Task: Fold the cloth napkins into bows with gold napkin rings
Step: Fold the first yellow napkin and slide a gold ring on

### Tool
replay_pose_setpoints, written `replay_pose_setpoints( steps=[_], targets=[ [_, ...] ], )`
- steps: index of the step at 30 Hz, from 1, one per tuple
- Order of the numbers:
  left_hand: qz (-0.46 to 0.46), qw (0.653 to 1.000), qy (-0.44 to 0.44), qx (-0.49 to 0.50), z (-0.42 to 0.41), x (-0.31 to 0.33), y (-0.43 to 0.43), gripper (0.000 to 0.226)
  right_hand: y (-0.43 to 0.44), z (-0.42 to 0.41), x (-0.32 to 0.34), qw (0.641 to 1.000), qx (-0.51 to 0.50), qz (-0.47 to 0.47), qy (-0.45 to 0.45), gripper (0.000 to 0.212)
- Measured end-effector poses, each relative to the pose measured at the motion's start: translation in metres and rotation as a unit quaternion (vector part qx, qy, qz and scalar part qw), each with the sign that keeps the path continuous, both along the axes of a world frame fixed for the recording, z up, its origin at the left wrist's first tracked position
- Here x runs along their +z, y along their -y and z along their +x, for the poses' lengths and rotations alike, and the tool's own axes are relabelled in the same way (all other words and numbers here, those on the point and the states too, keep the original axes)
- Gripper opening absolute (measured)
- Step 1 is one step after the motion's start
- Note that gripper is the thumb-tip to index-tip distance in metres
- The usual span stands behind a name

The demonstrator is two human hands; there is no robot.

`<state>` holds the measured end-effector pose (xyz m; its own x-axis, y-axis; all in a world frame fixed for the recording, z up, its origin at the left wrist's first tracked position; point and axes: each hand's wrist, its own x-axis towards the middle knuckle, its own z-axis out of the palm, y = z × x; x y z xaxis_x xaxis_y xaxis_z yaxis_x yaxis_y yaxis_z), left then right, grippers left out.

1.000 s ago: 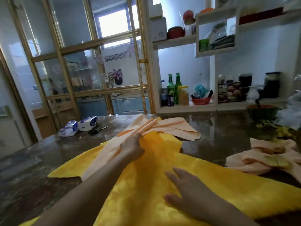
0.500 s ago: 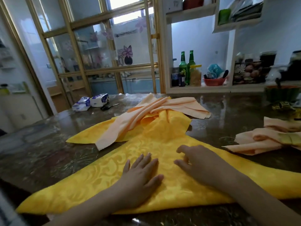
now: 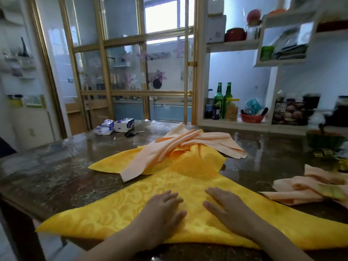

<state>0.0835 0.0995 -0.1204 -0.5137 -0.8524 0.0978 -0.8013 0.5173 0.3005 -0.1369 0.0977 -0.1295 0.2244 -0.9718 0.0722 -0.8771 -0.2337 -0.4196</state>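
Observation:
A large yellow patterned napkin (image 3: 120, 213) lies spread over the near part of the dark table (image 3: 56, 178). My left hand (image 3: 162, 210) and my right hand (image 3: 226, 206) both rest flat on it, palms down, fingers straight, side by side near the front edge. A peach napkin (image 3: 169, 147) lies crumpled across the yellow one's far end. At the right, a folded peach napkin (image 3: 301, 187) lies with a gold band (image 3: 331, 191) around it. More gold pieces (image 3: 325, 153) sit beyond it, blurred.
Two tissue packs (image 3: 114, 126) and black scissors (image 3: 133, 133) lie at the table's far left. A green bowl (image 3: 323, 140) stands at the far right. Behind the table are shelves with green bottles (image 3: 223, 98) and a glass-and-gold partition.
My left hand let go of the peach napkin at the far end and came back to the near part of the yellow napkin. Both hands now lie flat there.

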Motion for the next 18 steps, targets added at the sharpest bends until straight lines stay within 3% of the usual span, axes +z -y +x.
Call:
replay_pose_setpoints(
  steps=[1,3,5,7,8,9,10,11,13,14,16,18],
  targets=[
    [0.007,1.000,0.009,-0.024,0.008,0.003,-0.007,0.096,-0.001,0.003,0.005,0.999,-0.023,-0.008,0.033,0.068],
    [-0.030,0.991,0.076,-0.102,0.016,0.005,-0.016,0.091,-0.014,0.000,0.030,0.995,-0.032,-0.032,0.093,0.043],
    [-0.077,0.985,0.107,-0.109,0.025,0.006,-0.015,0.054,-0.034,-0.005,0.060,0.992,-0.013,0.017,0.127,0.038],
    [-0.106,0.980,0.144,-0.088,0.031,0.012,-0.015,0.021,-0.022,-0.008,0.029,0.994,-0.006,0.052,0.092,0.041],
    [-0.080,0.986,0.118,-0.090,0.030,0.016,-0.013,0.025,-0.020,-0.025,-0.007,0.989,0.009,0.113,0.092,0.051],
    [-0.087,0.988,0.086,-0.096,0.031,0.018,-0.008,0.033,-0.022,-0.037,-0.040,0.992,0.024,0.113,0.051,0.066],
    [-0.092,0.983,0.134,-0.088,0.035,0.018,-0.007,0.040,-0.022,-0.047,-0.072,0.990,0.045,0.107,0.075,0.075],
    [-0.043,0.982,0.165,-0.078,0.037,0.022,-0.010,0.044,-0.024,-0.056,-0.077,0.991,0.030,0.090,0.091,0.069],
    [-0.035,0.985,0.155,-0.068,0.039,0.028,-0.007,0.050,-0.049,-0.026,-0.018,0.993,-0.044,0.085,0.064,0.040],
    [-0.032,0.985,0.156,-0.064,0.041,0.028,-0.009,0.054,-0.069,-0.004,0.015,0.996,-0.073,0.029,0.045,0.034],
    [-0.034,0.987,0.149,-0.053,0.044,0.026,-0.010,0.059,-0.072,-0.004,0.019,0.995,-0.089,-0.028,0.026,0.044],
    [0.007,0.986,0.158,-0.056,0.051,0.023,-0.009,0.055,-0.079,-0.002,0.029,0.996,-0.072,0.023,-0.037,0.043]
  ],
)
